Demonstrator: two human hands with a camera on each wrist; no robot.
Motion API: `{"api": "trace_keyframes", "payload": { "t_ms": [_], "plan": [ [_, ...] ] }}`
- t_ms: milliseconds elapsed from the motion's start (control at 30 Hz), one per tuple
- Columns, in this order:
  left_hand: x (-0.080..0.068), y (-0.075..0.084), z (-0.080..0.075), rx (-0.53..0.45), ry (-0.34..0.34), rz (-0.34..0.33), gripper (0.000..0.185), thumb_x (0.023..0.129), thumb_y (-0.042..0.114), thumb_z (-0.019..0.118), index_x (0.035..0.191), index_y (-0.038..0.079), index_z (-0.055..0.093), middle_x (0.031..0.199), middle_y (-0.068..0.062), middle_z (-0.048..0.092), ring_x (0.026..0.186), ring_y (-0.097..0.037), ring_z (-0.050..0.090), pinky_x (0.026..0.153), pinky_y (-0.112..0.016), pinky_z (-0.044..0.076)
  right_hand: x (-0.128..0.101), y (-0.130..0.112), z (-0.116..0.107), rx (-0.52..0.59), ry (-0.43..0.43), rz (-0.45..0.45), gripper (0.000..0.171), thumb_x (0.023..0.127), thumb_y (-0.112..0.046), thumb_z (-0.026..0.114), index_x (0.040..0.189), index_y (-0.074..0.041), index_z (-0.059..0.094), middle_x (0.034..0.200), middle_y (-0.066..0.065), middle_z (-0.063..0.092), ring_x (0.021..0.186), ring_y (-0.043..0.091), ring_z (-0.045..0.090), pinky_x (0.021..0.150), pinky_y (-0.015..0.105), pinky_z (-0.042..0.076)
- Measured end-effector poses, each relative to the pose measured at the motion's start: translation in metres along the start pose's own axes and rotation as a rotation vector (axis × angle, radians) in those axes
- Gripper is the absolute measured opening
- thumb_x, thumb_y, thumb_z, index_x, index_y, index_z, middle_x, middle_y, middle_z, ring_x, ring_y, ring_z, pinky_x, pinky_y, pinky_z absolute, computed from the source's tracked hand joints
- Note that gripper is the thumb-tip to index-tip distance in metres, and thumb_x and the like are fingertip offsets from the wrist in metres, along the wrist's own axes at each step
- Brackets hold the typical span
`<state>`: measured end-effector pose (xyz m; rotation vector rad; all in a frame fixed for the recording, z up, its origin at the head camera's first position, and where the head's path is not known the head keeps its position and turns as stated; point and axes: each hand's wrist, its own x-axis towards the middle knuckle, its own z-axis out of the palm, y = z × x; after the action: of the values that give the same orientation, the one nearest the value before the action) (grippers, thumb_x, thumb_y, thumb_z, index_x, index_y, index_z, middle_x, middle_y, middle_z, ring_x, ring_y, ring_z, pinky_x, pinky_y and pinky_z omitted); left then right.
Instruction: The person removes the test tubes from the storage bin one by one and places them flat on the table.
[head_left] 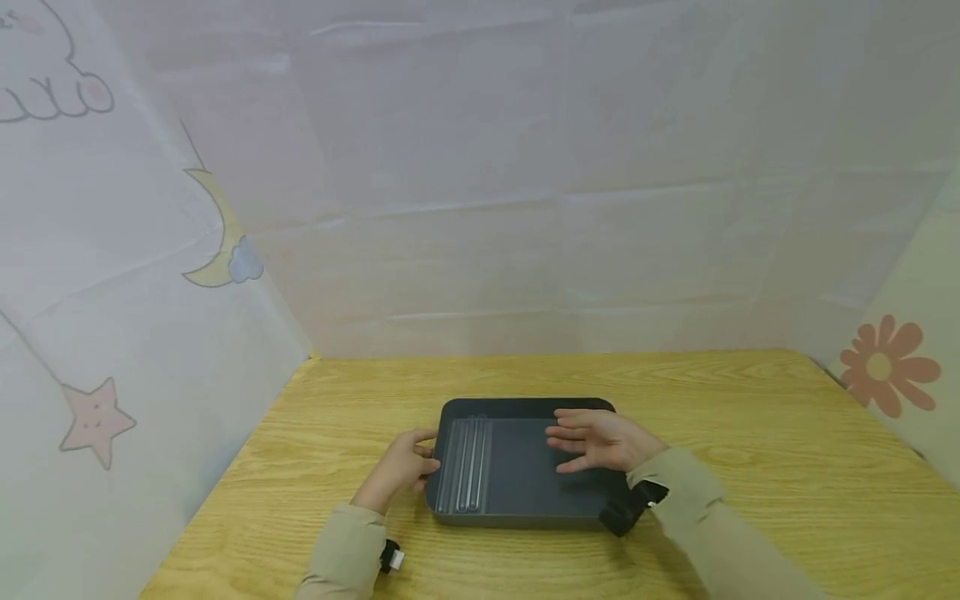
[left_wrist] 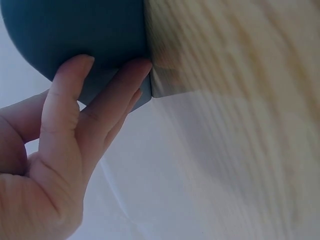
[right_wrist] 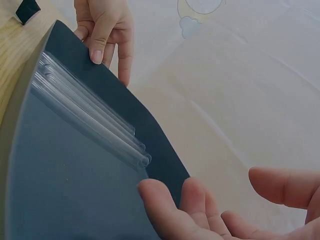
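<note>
A dark grey tray lies in the middle of the wooden table. Several clear tubes lie side by side along its left part. My left hand is at the tray's left wall, its straight fingers touching the outside. In the left wrist view the left hand presses its fingers against the tray. My right hand hovers flat over the tray's right part, fingers pointing left and holding nothing. The right wrist view shows the tubes, the tray, the left hand and the right hand.
White sheets enclose the table on three sides: moon and star prints on the left sheet, a flower print on the right sheet. Bare wood surrounds the tray. Black wrist-camera straps sit at both cuffs.
</note>
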<state>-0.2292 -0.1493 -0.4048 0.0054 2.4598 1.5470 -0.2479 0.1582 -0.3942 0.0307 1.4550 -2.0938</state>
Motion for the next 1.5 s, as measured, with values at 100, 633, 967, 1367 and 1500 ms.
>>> {"api": "trace_keyframes", "payload": {
  "t_ms": [100, 633, 967, 1367, 1500],
  "plan": [
    [0.000, 0.000, 0.000, 0.007, 0.004, -0.010, 0.053, 0.089, -0.014, 0.057, 0.140, -0.011, 0.042, 0.114, -0.031, 0.060, 0.084, -0.027, 0.067, 0.062, -0.035, 0.055, 0.004, 0.002, 0.003, 0.011, 0.010, 0.006, 0.064, 0.104, -0.008, 0.042, 0.154, 0.003, 0.003, 0.152, 0.034, 0.014, 0.109, 0.026, 0.052, 0.101, 0.067, 0.029],
    [0.000, 0.000, -0.001, -0.014, 0.008, -0.025, 0.054, 0.089, -0.013, 0.058, 0.141, -0.007, 0.043, 0.111, -0.025, 0.063, 0.079, -0.024, 0.066, 0.055, -0.031, 0.051, 0.026, 0.008, 0.030, 0.044, 0.002, 0.097, 0.058, 0.105, -0.007, 0.039, 0.151, 0.007, 0.007, 0.152, 0.035, 0.011, 0.137, 0.043, 0.026, 0.104, 0.067, 0.024],
    [0.000, -0.002, 0.002, -0.043, 0.012, -0.024, 0.053, 0.090, -0.014, 0.057, 0.140, -0.008, 0.043, 0.107, -0.024, 0.063, 0.078, -0.024, 0.066, 0.058, -0.034, 0.053, 0.041, 0.015, 0.041, 0.049, 0.031, 0.129, 0.055, 0.103, -0.002, 0.038, 0.149, 0.010, 0.012, 0.150, 0.037, 0.016, 0.134, 0.045, 0.029, 0.102, 0.070, 0.022],
    [0.000, -0.001, 0.002, -0.074, 0.013, -0.045, 0.054, 0.089, -0.016, 0.056, 0.140, -0.008, 0.041, 0.107, -0.024, 0.062, 0.080, -0.026, 0.065, 0.062, -0.038, 0.055, 0.054, 0.018, 0.048, 0.043, 0.024, 0.205, 0.053, 0.103, 0.002, 0.036, 0.149, 0.013, 0.013, 0.148, 0.039, 0.018, 0.138, 0.049, 0.022, 0.103, 0.070, 0.020],
    [0.001, -0.001, 0.003, -0.071, 0.014, -0.056, 0.054, 0.089, -0.016, 0.056, 0.141, -0.007, 0.041, 0.107, -0.024, 0.061, 0.081, -0.026, 0.064, 0.064, -0.038, 0.055, 0.059, 0.018, 0.052, 0.031, 0.035, 0.223, 0.053, 0.102, 0.002, 0.038, 0.148, 0.013, 0.014, 0.146, 0.041, 0.022, 0.137, 0.050, 0.025, 0.102, 0.070, 0.022]
  ]
}}
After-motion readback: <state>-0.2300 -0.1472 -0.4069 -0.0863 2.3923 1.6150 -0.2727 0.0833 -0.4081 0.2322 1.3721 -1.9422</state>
